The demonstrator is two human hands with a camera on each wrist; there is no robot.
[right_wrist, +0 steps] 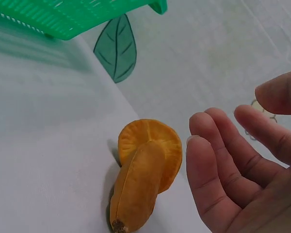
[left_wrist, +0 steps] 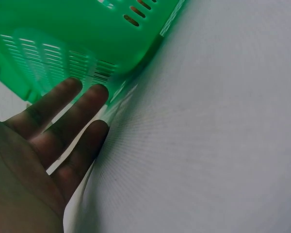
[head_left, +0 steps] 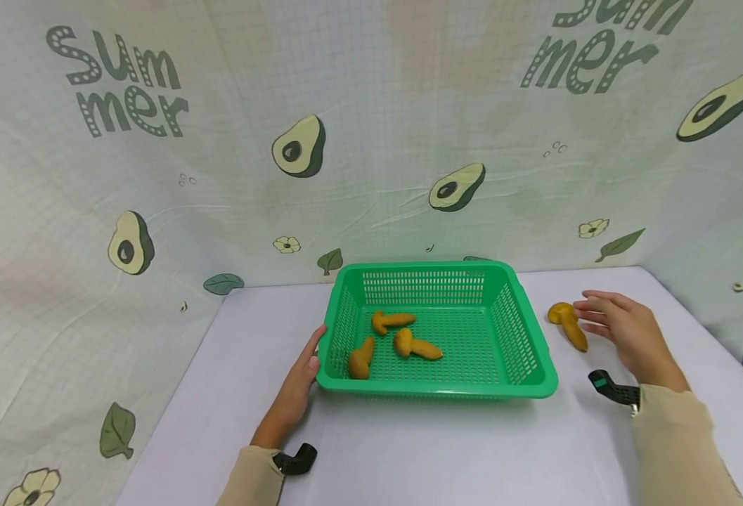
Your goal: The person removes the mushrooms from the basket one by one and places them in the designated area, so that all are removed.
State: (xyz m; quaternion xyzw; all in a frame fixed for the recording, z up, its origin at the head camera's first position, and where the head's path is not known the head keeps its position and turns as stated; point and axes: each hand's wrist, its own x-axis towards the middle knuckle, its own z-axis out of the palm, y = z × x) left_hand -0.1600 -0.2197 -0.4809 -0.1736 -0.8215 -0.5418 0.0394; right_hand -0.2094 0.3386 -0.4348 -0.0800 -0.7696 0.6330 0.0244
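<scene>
A green plastic basket (head_left: 434, 390) holds three orange-brown mushrooms, one at the back (head_left: 391, 321), one in the middle (head_left: 417, 346) and one by the left front corner (head_left: 361, 358). Against the basket's left side rests my left hand (head_left: 297, 383); in the left wrist view its fingers are extended at the slotted wall. Another mushroom (right_wrist: 140, 179) lies on the table to the right of the basket, its cap towards the back. My right hand (head_left: 624, 330) hovers beside it with loosely bent fingers and nothing between them; in the right wrist view a gap separates fingertips and mushroom.
A white cloth covers the table (head_left: 447, 457). Behind it and along both sides hangs a pale curtain (head_left: 371, 84) printed with avocados, leaves and lettering. Each wrist carries a black strap-on mount, the right one (head_left: 614, 388) close to the table.
</scene>
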